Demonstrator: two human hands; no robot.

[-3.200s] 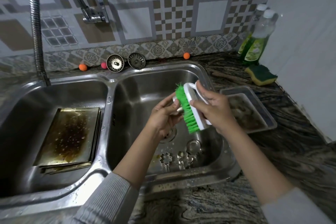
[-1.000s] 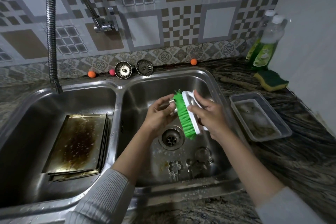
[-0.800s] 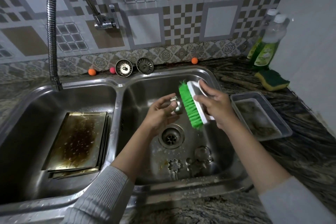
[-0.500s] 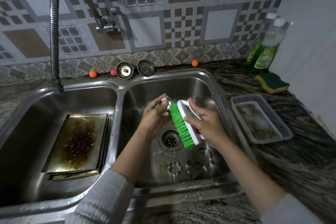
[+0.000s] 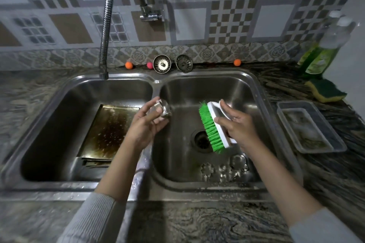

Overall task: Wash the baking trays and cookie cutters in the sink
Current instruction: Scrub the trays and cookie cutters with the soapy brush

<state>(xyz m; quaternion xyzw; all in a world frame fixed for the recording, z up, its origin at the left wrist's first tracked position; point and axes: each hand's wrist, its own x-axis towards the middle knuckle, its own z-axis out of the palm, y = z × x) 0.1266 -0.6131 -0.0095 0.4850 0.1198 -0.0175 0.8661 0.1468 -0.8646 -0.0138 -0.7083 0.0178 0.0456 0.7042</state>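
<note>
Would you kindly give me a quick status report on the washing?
Left hand grips small round metal cookie cutter. Right hand holds green-bristled white scrub brush, clear of cutter. Stained baking trays wait in left basin. Nothing in the way.

**A home kitchen, by the look of it**

A double steel sink (image 5: 256,92) sat in a dark marbled tabletop (image 5: 207,223) under a patterned tile wall (image 5: 197,16). Dish soap bottles (image 5: 320,59), a sponge (image 5: 325,89) and two drain strainers (image 5: 172,63) stood nearby.
</note>
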